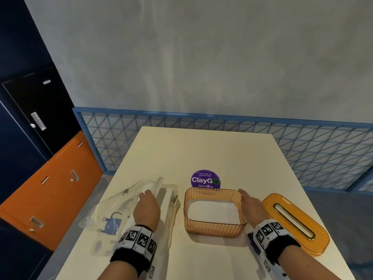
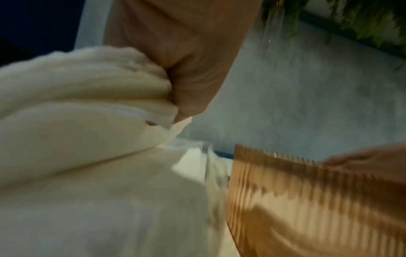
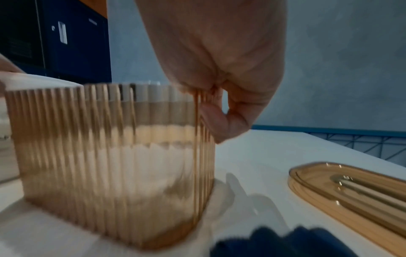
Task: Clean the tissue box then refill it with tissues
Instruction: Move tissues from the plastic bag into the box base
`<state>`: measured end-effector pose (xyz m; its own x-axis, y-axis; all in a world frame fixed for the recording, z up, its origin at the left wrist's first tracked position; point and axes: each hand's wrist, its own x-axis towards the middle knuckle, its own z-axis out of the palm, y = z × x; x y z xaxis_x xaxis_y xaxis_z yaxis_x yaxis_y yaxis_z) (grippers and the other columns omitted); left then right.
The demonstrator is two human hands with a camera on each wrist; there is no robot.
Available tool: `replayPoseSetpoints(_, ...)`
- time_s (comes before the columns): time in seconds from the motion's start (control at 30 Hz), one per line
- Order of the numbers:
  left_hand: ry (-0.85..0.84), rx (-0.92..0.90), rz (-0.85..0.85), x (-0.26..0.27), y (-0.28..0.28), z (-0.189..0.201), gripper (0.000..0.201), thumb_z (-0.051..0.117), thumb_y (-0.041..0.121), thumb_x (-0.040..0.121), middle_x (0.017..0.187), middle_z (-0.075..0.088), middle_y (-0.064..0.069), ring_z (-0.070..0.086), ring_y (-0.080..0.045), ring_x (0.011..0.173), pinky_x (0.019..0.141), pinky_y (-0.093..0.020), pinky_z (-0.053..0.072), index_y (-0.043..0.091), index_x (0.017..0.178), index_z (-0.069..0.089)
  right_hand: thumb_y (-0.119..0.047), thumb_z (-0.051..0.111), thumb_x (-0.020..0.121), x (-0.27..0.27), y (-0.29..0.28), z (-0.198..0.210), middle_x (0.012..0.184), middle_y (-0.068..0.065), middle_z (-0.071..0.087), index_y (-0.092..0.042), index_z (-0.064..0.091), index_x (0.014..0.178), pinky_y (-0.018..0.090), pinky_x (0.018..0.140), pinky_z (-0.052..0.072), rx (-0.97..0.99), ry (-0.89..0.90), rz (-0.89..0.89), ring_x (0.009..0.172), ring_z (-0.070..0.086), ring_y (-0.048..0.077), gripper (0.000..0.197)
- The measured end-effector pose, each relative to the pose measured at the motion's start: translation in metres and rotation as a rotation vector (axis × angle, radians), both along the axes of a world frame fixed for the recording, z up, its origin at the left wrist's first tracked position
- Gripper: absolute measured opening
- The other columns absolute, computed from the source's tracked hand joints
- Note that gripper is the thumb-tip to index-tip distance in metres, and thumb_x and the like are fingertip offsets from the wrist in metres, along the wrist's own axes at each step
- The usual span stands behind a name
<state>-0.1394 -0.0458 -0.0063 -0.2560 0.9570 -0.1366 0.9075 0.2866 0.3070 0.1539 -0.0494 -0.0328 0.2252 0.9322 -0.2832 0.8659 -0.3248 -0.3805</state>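
1. the ribbed amber tissue box is seen lidless at mid worktop; white tissues lie inside it.
2. the right hand is closed on the box's right rim; its fingertips are hidden behind the ribbing.
3. the left hand is clamped on a tissue wad in a clear plastic pack; that grip is blurred.
4. the slotted lid lies right of the box, partly cut off in the wrist view.

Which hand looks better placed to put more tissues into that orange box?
The left hand: it already grips tissues in the plastic pack, while the right hand holds the tissue box.
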Motion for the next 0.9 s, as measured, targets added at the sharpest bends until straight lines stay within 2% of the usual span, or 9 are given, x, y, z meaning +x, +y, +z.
replayPoseSetpoints(0.17, -0.158, 0.221, 0.009, -0.016, -0.014, 0.034, 0.040, 0.038, -0.002, 0.090, 0.123, 0.052, -0.014, 0.056, -0.032, 0.105, 0.082, -0.037, 0.046, 0.006, 0.129, 0.045, -0.037, 0.030, 0.100, -0.029, -0.003, 0.047, 0.123, 0.012, 0.045, -0.026, 0.027, 0.146, 0.034, 0.085, 0.045, 0.119, -0.049, 0.059, 0.109, 0.054, 0.027, 0.047)
replayPoseSetpoints(0.23, -0.170, 0.330, -0.053, -0.017, -0.022, 0.040, 0.046, 0.041, -0.001, 0.090, 0.123, 0.053, -0.011, 0.057, -0.032, 0.102, 0.078, -0.038, 0.047, 0.010, 0.134, 0.044, -0.037, 0.033, 0.100, -0.058, 0.000, 0.073, 0.111, 0.010, 0.056, -0.021, 0.048, 0.132, 0.033, 0.081, 0.046, 0.167, 0.193, 0.118, 0.098, 0.057, 0.024, 0.039)
replayPoseSetpoints(0.33, -0.115, 0.542, -0.265, -0.013, -0.034, 0.041, 0.057, 0.056, -0.008, 0.076, 0.115, 0.060, -0.008, 0.061, -0.029, 0.093, 0.069, -0.036, 0.051, 0.014, 0.129, 0.052, -0.050, 0.028, 0.097, -0.103, 0.008, 0.102, 0.089, 0.005, 0.065, -0.012, 0.060, 0.110, 0.027, 0.061, 0.043, -0.120, 0.647, 0.091, 0.070, 0.056, 0.015, 0.051)
replayPoseSetpoints(0.43, -0.020, 0.701, -0.424, -0.011, -0.043, 0.028, 0.060, 0.052, -0.005, 0.065, 0.109, 0.066, -0.007, 0.052, -0.021, 0.100, 0.078, -0.037, 0.054, 0.019, 0.120, 0.055, -0.064, 0.036, 0.089, -0.130, 0.017, 0.113, 0.091, 0.003, 0.067, -0.012, 0.062, 0.111, 0.027, 0.060, 0.049, -0.336, 1.007, 0.046, 0.077, 0.061, 0.019, 0.062)
replayPoseSetpoints(0.57, -0.031, 0.584, -0.461, -0.013, -0.056, 0.013, 0.060, 0.038, 0.009, 0.073, 0.122, 0.062, -0.008, 0.042, -0.019, 0.118, 0.089, -0.047, 0.051, 0.024, 0.130, 0.045, -0.035, 0.066, 0.084, -0.146, 0.023, 0.107, 0.108, 0.008, 0.065, -0.011, 0.057, 0.123, 0.035, 0.075, 0.054, -0.296, 1.004, 0.138, 0.098, 0.062, 0.026, 0.047)
replayPoseSetpoints(0.67, -0.077, 0.556, -0.493, -0.020, -0.063, 0.006, 0.052, 0.042, 0.028, 0.082, 0.134, 0.053, -0.005, 0.034, -0.020, 0.130, 0.099, -0.048, 0.043, 0.026, 0.134, 0.041, -0.014, 0.067, 0.082, -0.153, 0.026, 0.101, 0.121, 0.016, 0.062, -0.009, 0.054, 0.125, 0.043, 0.086, 0.052, -0.201, 0.919, 0.199, 0.111, 0.059, 0.033, 0.045)
replayPoseSetpoints(0.77, -0.478, 0.547, -0.297, -0.023, -0.070, 0.006, 0.060, 0.047, 0.058, 0.084, 0.146, 0.034, 0.007, 0.021, -0.010, 0.139, 0.111, -0.031, 0.023, 0.034, 0.138, 0.034, -0.011, 0.062, 0.085, -0.155, 0.026, 0.104, 0.122, 0.016, 0.061, -0.006, 0.053, 0.126, 0.039, 0.087, 0.049, -0.133, 0.877, 0.236, 0.111, 0.059, 0.034, 0.042)
replayPoseSetpoints(0.83, -0.846, 0.479, 0.016, -0.024, -0.063, 0.011, 0.063, 0.054, 0.042, 0.090, 0.150, 0.029, 0.003, 0.025, -0.013, 0.140, 0.107, -0.023, 0.022, 0.027, 0.144, 0.025, -0.013, 0.060, 0.088, -0.153, 0.028, 0.107, 0.121, 0.013, 0.062, -0.009, 0.053, 0.127, 0.036, 0.086, 0.049, -0.122, 0.882, 0.278, 0.110, 0.060, 0.031, 0.040)
replayPoseSetpoints(0.9, -1.195, 0.353, 0.298, -0.033, -0.049, 0.013, 0.062, 0.052, 0.027, 0.095, 0.150, 0.032, -0.008, 0.032, -0.022, 0.138, 0.104, -0.028, 0.029, 0.022, 0.147, 0.019, -0.016, 0.060, 0.089, -0.152, 0.028, 0.108, 0.121, 0.010, 0.063, -0.012, 0.052, 0.127, 0.036, 0.089, 0.050, -0.135, 0.910, 0.319, 0.109, 0.060, 0.028, 0.039)
